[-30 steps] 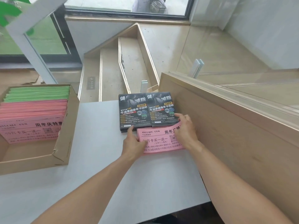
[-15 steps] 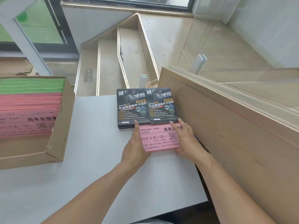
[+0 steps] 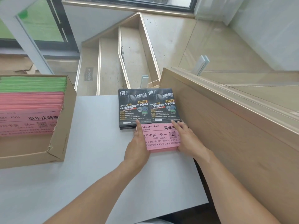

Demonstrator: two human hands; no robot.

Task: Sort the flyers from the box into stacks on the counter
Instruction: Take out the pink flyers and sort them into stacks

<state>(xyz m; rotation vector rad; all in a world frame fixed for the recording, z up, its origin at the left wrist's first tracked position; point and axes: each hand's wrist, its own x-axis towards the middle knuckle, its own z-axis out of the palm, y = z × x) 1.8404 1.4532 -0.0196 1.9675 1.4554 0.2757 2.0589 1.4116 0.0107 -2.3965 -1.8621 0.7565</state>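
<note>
pink flyers [image 3: 161, 136] reading "卡买一送一", perhaps "AVOCADO·GYM", black flyers [image 3: 148, 107] "健身减脂"

Both hands' fingers [image 3: 181, 128] press the pink flyer stack [image 3: 161, 138] beside black flyers [image 3: 148, 107]

Both bare forearms reach forward, converging. Left hand [image 3: 137, 148] palm inward, fingers straight, index pointing ahead. Right hand [image 3: 188, 140] mirrors it, fingers extended and flat, thumb tucked low at the near side.
</note>
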